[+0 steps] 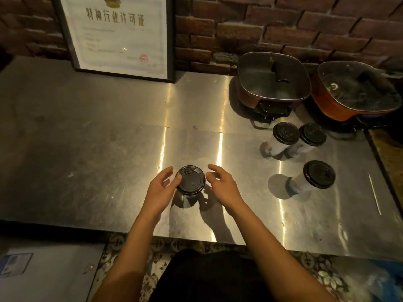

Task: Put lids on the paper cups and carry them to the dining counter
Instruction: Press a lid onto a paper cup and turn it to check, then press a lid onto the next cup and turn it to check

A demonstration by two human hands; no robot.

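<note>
A paper cup with a black lid [190, 180] stands on the steel counter [98, 149] right in front of me. My left hand [162, 188] is at the lid's left edge, thumb tip touching the rim, fingers apart. Just right of the lid hovers my right hand [220, 183], its fingers spread and clear of the cup. Three more lidded paper cups stand to the right: two side by side [285, 134] [312, 135] and one nearer [319, 174].
Two square electric pots with glass lids [272, 79] [357, 92] sit at the back right against the brick wall. A framed certificate [117, 33] leans at the back. A thin stick [374, 194] lies near the right edge. The counter's front edge runs below my forearms.
</note>
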